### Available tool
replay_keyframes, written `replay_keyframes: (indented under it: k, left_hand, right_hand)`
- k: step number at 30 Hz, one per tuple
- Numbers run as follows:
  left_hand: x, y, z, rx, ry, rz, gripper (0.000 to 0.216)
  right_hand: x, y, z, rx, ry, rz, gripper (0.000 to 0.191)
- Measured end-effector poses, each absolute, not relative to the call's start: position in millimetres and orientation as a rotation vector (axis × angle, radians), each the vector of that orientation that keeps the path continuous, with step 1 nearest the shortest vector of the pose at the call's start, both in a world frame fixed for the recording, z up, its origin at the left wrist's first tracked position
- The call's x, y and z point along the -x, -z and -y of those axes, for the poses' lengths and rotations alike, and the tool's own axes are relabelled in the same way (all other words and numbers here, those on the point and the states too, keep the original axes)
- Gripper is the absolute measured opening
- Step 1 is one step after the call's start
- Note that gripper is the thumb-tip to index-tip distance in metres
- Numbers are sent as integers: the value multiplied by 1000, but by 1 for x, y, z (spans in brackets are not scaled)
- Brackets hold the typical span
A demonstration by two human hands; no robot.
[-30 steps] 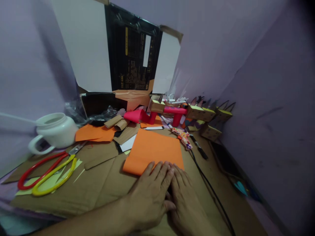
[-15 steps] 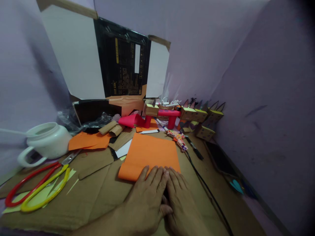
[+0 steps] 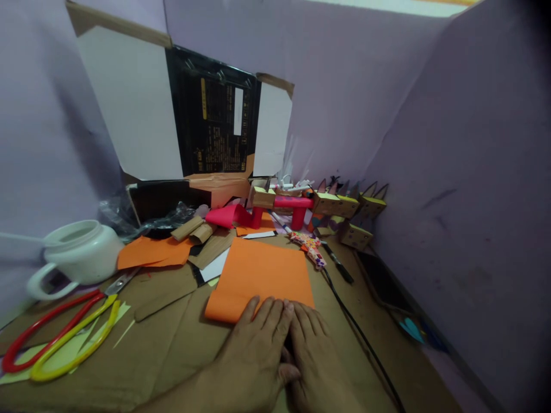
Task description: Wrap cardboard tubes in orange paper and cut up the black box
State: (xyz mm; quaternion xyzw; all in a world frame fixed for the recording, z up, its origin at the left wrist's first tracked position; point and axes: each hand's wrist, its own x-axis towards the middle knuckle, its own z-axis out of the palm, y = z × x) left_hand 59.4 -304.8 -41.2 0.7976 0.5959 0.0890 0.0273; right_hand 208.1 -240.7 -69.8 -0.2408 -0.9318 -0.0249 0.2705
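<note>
A folded orange paper sheet (image 3: pixel 258 275) lies on the brown cardboard work surface (image 3: pixel 163 338). My left hand (image 3: pixel 253 355) and my right hand (image 3: pixel 321 361) lie flat side by side, fingers stretched out. Their fingertips press on the near folded edge of the orange sheet. Neither hand holds anything.
Scissors with red and yellow handles (image 3: pixel 60 338) lie at the left by a white plastic jug (image 3: pixel 75 252). More orange paper scraps (image 3: pixel 150 252), cardboard bits, a pink tube piece (image 3: pixel 284 209), small yellow-topped cardboard boxes (image 3: pixel 344 209) and a black cable (image 3: pixel 357 332) sit behind and right. An opened carton (image 3: pixel 193 120) leans on the wall.
The view has shifted a little to the left and down. Both hands stay flat on the near edge of the orange sheet, barely moved.
</note>
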Motion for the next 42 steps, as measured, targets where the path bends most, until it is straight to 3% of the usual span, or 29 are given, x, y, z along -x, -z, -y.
replay_keyframes:
  k: [8,14,17,27,31,42]
  left_hand:
    - [-60,35,307,-2429,-238,-1812,72]
    - [-35,-31,272,-2404,-461,-1875,49]
    - [-16,-45,228,-2465,-134,-1745,50]
    - [9,14,165,-2402,170,-1545,57]
    - [11,19,165,-2395,172,-1553,57]
    - [11,19,163,-2404,178,-1560,58]
  right_hand:
    - [-207,70,241,628,101,2512,60]
    - [-208,63,245,739,37,2544,55]
    - [-206,57,248,801,22,2546,57]
    - [-196,56,252,902,8,2419,41]
    - [-195,45,251,969,-151,2455,32]
    - [-193,50,246,997,-153,2494,33]
